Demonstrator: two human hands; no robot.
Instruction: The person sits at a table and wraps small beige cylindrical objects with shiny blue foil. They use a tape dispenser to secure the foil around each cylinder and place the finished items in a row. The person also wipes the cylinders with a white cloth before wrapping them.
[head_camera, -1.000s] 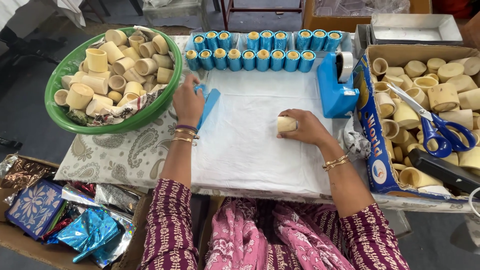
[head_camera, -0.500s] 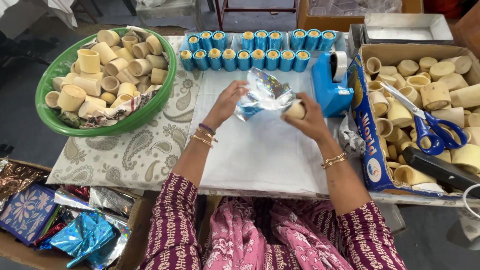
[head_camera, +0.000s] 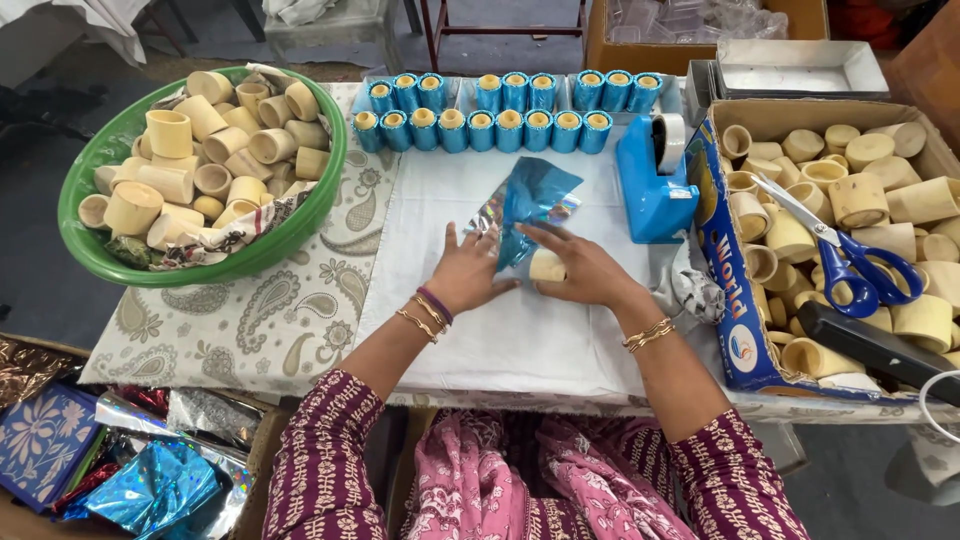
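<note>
Right now the right hand (head_camera: 585, 270) cups a small tan bamboo cup (head_camera: 547, 267) lying on its side, fingers curled over it, index stretched fwd onto the shiny blue foil sheet (head_camera: 530, 200). Left hand (head_camera: 468, 272) lies flat, fingers spread, pressing the foil's near-left edge down; it grips nothing. Foil sits crumpled on the white cloth (head_camera: 500, 330), its far corner lifted a bit, pointing toward the blue tape dispenser (head_camera: 652, 185).

Cup is at the foil's near edge, touching it, approx. centre of the cloth.

Open room: bare cloth on the near side of both hands down to the table edge, plus a strip to the left, btw the left hand and the paisley cloth (head_camera: 240, 320). Far side is tighter: two rows of blue-wrapped cups (head_camera: 480, 130) line the cloth's far edge. Right side is hemmed by the dispenser and the cardboard box (head_camera: 735, 290) full of bare cups, w/ blue-handled scissors (head_camera: 850, 260) lying on top. Left, well apart, a green bowl (head_camera: 100, 255) heaped w/ more bare cups. Foil scraps (head_camera: 150, 480) lie below the table's near-left edge.
</note>
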